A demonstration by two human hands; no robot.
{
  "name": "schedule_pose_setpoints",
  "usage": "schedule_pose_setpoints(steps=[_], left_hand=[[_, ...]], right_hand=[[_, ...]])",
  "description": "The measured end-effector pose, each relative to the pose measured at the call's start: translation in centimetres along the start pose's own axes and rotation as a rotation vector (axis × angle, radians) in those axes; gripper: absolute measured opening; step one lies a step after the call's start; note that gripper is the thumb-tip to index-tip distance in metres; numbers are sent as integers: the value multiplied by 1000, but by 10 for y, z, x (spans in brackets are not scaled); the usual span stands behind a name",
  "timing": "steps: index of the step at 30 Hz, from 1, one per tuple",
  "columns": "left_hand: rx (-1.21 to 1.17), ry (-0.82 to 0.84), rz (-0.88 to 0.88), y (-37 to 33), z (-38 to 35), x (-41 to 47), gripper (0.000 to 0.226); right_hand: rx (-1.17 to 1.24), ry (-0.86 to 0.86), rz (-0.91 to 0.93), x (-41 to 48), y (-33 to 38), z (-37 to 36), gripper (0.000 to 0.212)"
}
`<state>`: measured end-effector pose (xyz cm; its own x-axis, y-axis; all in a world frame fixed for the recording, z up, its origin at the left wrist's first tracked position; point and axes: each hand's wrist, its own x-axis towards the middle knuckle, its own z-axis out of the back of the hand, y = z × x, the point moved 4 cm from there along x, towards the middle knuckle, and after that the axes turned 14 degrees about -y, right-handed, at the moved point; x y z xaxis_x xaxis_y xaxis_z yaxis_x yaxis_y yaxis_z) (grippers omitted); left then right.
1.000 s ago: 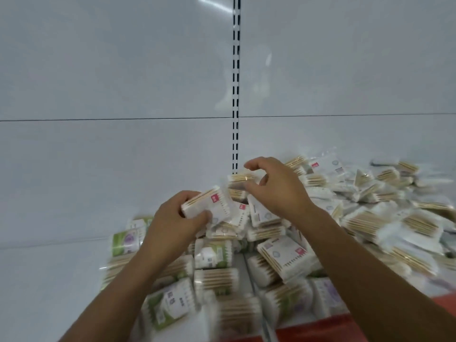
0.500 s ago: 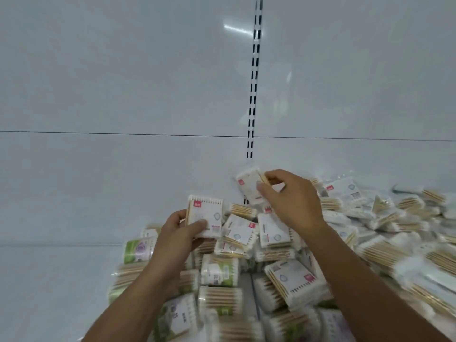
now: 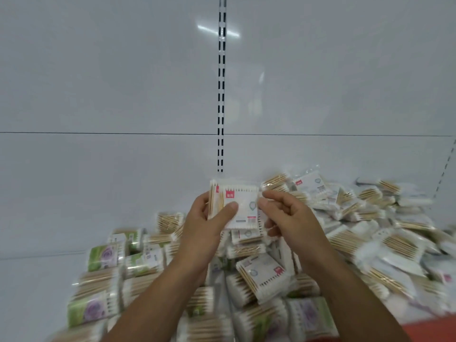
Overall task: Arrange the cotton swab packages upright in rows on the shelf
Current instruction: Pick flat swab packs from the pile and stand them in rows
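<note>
A loose heap of cotton swab packages (image 3: pixel 365 233) covers the white shelf (image 3: pixel 44 275), most lying flat. Some have white labels with a red mark, others green labels (image 3: pixel 103 255). Above the heap my left hand (image 3: pixel 204 225) grips two white-label packages (image 3: pixel 243 206) stacked face to face and held upright, its thumb on the front label. My right hand (image 3: pixel 286 215) pinches the right edge of the front package between thumb and fingers. The two hands sit close together at the shelf's middle.
The white back panel (image 3: pixel 123 82) rises behind the heap, with a slotted black upright strip (image 3: pixel 221 95) at its centre. Bare shelf surface lies to the left of the heap. A red edge (image 3: pixel 429 329) shows at the bottom right.
My right hand lifted a package from the heap and brought it left against the one in my left hand. Both packages now stand together between the hands, slightly higher.
</note>
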<state>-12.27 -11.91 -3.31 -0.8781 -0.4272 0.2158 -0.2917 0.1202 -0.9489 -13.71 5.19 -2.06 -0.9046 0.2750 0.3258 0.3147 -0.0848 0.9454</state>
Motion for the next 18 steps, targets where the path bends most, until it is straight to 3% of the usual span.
schedule_pose_setpoints(steps=[2, 5, 8, 13, 18], left_hand=[[20, -29, -19, 3, 5, 2, 37], [23, -35, -42, 6, 10, 4, 36], [15, -51, -47, 9, 16, 6, 34], [22, -58, -54, 12, 25, 11, 35], [49, -55, -68, 15, 27, 12, 36]], right_hand=[[-254, -104, 96, 4, -4, 11, 26], [-691, -75, 244, -1, -7, 4, 28], [-916, -67, 353, -5, -3, -6, 38], [-1003, -64, 306, -2, -9, -9, 56], [-872, -70, 250, 3, -19, -3, 41]])
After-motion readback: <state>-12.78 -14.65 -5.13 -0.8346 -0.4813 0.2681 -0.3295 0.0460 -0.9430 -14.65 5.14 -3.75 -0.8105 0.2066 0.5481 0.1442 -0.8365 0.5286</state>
